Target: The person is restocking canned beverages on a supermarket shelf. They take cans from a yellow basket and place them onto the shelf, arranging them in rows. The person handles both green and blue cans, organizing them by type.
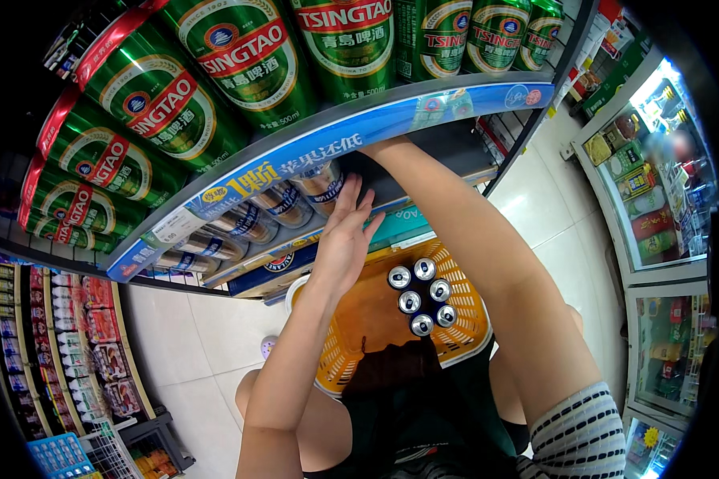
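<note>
My left hand is raised at the front of a lower shelf, fingers apart, beside the nearest of several silver-and-blue cans in a row; whether a fingertip touches it is unclear. My right forearm reaches over the dark shelf board, and the right hand is hidden behind the blue promotional shelf strip. Below, between my knees, stands an orange plastic shopping basket. Several cans with silver tops stand upright in two rows at its right side.
Large green Tsingtao beer cans line the upper shelf. Under the lower shelf are a dark blue Paulaner box and a teal box. Glass-door coolers stand at right, stocked shelves at left. Pale floor tiles show between.
</note>
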A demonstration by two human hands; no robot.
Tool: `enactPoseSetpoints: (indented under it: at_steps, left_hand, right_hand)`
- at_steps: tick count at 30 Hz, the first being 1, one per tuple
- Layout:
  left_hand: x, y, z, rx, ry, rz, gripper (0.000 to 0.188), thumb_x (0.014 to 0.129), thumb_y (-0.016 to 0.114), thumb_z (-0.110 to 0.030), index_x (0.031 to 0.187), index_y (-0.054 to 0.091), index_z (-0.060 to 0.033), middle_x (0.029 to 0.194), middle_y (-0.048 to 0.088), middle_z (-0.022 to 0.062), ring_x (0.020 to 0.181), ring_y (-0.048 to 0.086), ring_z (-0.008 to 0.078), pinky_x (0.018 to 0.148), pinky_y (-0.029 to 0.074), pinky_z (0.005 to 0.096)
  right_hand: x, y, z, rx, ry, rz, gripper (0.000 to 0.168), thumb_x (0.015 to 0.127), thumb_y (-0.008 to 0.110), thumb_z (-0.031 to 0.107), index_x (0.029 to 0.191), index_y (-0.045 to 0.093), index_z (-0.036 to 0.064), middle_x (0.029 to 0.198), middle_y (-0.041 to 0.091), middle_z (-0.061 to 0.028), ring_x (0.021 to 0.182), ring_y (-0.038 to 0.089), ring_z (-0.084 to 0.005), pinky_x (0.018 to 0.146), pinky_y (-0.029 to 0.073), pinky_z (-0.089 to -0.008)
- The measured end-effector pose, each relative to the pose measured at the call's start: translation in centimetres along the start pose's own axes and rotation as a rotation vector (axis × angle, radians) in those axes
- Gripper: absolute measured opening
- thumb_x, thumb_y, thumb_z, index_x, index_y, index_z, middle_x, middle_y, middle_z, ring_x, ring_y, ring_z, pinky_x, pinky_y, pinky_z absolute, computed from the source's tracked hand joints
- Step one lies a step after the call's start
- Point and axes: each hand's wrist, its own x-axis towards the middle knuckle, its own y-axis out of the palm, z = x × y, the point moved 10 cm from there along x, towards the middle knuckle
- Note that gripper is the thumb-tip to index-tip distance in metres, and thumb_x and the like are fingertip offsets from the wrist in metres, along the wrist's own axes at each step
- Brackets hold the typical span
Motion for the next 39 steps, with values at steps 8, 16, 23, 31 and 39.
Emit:
enactPoseSetpoints:
  at_steps: [8, 16, 23, 31, 39]
  left_hand:
    - [1.0, -0.1, 0.5, -0.288, 0.042, 0.004, 0.058, 0.099, 0.041, -0.019, 0.147, 0.011, -0.0024, 0.152, 0.018, 0.0146, 0.141, 0.021, 0.0307, 0.117, 0.020, 0.0408]
    - [-0.4, 2.9, 2.0, -0.433, -0.044, 0.032, 0.037, 0.102, 0.039, -0.026, 0.135, 0.032, -0.0083, 0.127, 0.047, 0.0072, 0.122, 0.045, 0.0196, 0.108, 0.037, 0.0345]
    - [-5.6, 3.0, 4.1, -0.241, -0.153, 0.050, 0.045, 0.100, 0.045, -0.034, 0.134, 0.031, -0.0092, 0.121, 0.052, 0.0086, 0.112, 0.053, 0.0198, 0.099, 0.043, 0.0337]
    - [-9.8, -7.2, 15.8, -0.350, -0.540, -0.423, 0.040, 0.098, 0.040, -0.040, 0.119, 0.049, -0.0072, 0.114, 0.058, 0.0124, 0.108, 0.057, 0.0261, 0.093, 0.048, 0.0411]
    - [-9.4, -13.6, 24.8, -0.371, -0.754, -0.463, 0.041, 0.093, 0.041, -0.042, 0.110, 0.058, -0.0091, 0.108, 0.064, 0.0135, 0.098, 0.062, 0.0293, 0.088, 0.050, 0.0445]
  right_hand:
    - [-3.2, -1.9, -1.1, 0.126, 0.349, 0.098, 0.044, 0.076, 0.071, 0.031, 0.109, 0.059, 0.005, 0.112, 0.060, -0.0183, 0.103, 0.056, -0.0384, 0.091, 0.044, -0.0443]
    - [-12.8, -12.7, 5.9, 0.145, 0.328, -0.400, 0.069, 0.061, 0.081, 0.005, 0.121, 0.047, 0.002, 0.113, 0.051, -0.0164, 0.104, 0.053, -0.0340, 0.088, 0.045, -0.0375]
    - [-19.1, -15.7, 12.7, 0.087, 0.342, -0.362, 0.062, 0.062, 0.082, 0.005, 0.117, 0.053, 0.004, 0.108, 0.050, -0.0131, 0.098, 0.051, -0.0275, 0.083, 0.045, -0.0346]
    - [-24.3, -5.5, 12.2, 0.205, 0.542, 0.020, 0.058, 0.062, 0.077, 0.002, 0.115, 0.052, 0.005, 0.105, 0.048, -0.0168, 0.099, 0.052, -0.0379, 0.083, 0.047, -0.0421]
    - [-31.3, 5.6, 7.8, 0.225, 0.660, 0.242, 0.058, 0.065, 0.073, 0.001, 0.117, 0.048, 0.004, 0.111, 0.051, -0.0199, 0.107, 0.050, -0.0413, 0.090, 0.044, -0.0437]
